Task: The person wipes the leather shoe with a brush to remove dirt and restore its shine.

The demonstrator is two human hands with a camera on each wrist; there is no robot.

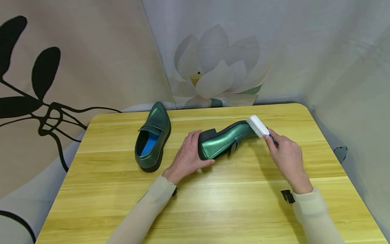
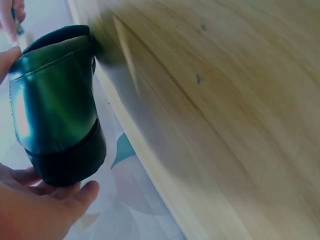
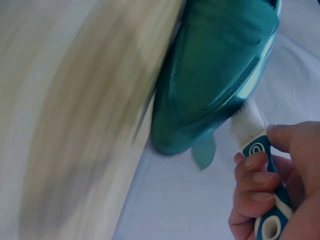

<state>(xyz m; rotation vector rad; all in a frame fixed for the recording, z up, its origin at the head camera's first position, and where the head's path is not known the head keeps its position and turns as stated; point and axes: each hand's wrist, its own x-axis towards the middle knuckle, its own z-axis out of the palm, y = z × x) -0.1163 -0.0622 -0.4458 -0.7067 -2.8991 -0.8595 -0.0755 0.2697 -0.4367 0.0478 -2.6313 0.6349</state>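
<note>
A shiny green loafer lies tilted on its side above the table, its dark heel to the left. My left hand grips it around the heel; in the left wrist view the loafer's back sits between thumb and fingers. My right hand holds a brush with a white head and a blue-and-white handle. The bristles touch the loafer near its toe end. In the right wrist view, fingers curl round the brush handle, and the white bristles meet the loafer's side edge.
A matching green loafer with a blue insole stands upright at the left of the wooden table. Behind the table's back edge hangs a pale curtain printed with a flower and dark leaves.
</note>
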